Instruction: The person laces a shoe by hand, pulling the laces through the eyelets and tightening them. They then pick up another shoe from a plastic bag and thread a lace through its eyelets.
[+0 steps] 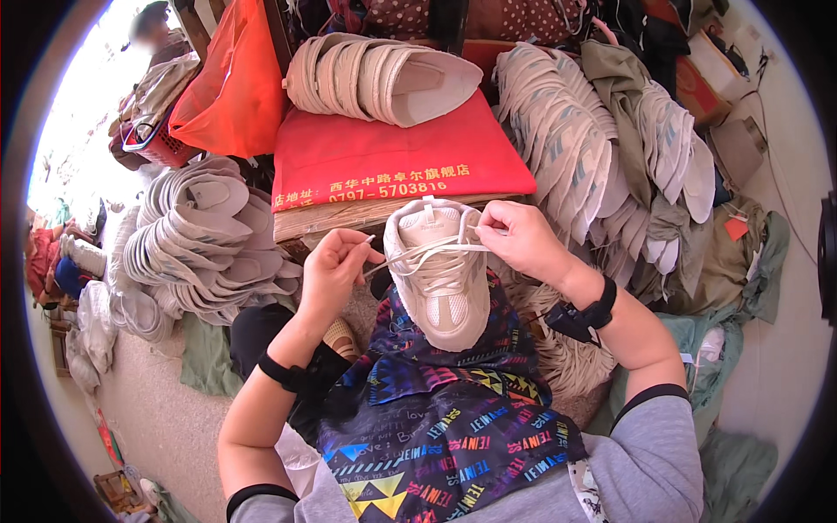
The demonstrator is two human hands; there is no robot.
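Note:
A beige and white sneaker (443,279) rests on my apron-covered lap, its toe pointing toward me and its tongue at the far end. A pale shoelace (429,253) is threaded through the eyelets, with both free ends drawn out to the sides near the collar. My left hand (335,270) pinches one lace end left of the shoe. On the other side, my right hand (521,237) grips the other end between thumb and fingers, close to the collar. The two ends appear to cross over the tongue.
A red cloth-covered bench (392,166) stands ahead, with a row of nested shoe uppers (375,83) on it. More stacked uppers lie left (196,235) and right (567,131). Loose laces (567,357) are bundled by my right knee. A person (161,39) is at the far left.

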